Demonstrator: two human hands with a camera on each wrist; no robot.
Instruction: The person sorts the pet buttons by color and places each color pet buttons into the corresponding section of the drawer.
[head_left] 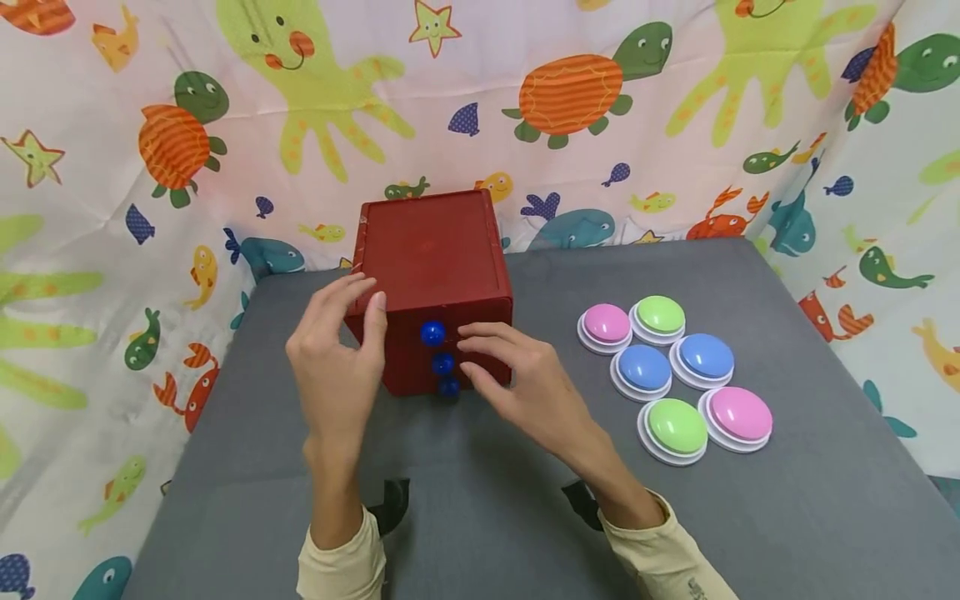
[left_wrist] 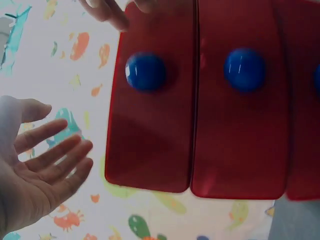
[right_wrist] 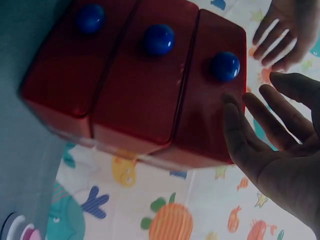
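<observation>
A dark red box of three stacked drawers (head_left: 427, 250) stands on the grey table, each drawer front bearing a round blue knob (head_left: 432, 333). My left hand (head_left: 337, 350) is raised in front of its left side, fingers spread and holding nothing, as the left wrist view also shows the left hand (left_wrist: 40, 175) clear of the drawer fronts. At the right of the knobs hovers my right hand (head_left: 532, 375), fingers loosely bent with a gap between them and the thumb. In the right wrist view the right hand (right_wrist: 285, 160) is close to the top drawer; contact cannot be told.
Several round push buttons in pink, green and blue sit on white bases right of the box, among them a blue button (head_left: 645, 368) and a pink button (head_left: 741, 414). A sea-animal patterned cloth (head_left: 450, 108) hangs behind and beside the table (head_left: 480, 500).
</observation>
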